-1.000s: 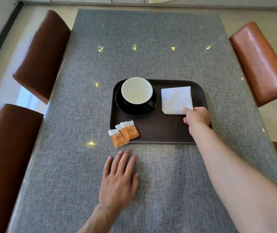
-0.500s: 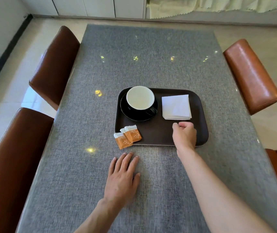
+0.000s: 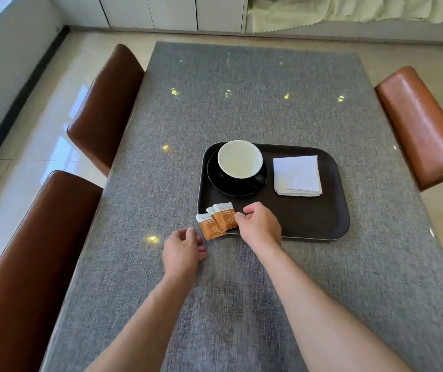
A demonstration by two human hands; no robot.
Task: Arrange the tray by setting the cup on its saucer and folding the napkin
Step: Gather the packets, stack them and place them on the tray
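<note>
A dark brown tray lies on the grey table. On its left part a black cup with a white inside stands on a black saucer. A white napkin, folded square, rests on the tray's right part. Three orange packets overlap at the tray's front left corner, partly off its edge. My right hand is over the tray's front edge, its curled fingertips touching the right side of the packets. My left hand hovers over the table just left of the packets, fingers loosely curled, holding nothing.
Two brown leather chairs stand along the table's left side and an orange-brown one at the right. White cabinets and a pale cloth are beyond the table's far end.
My right hand left the napkin and moved left and nearer along the tray to the packets. My left hand lifted off the table, curled, and shifted toward the packets. The view tilted up.
</note>
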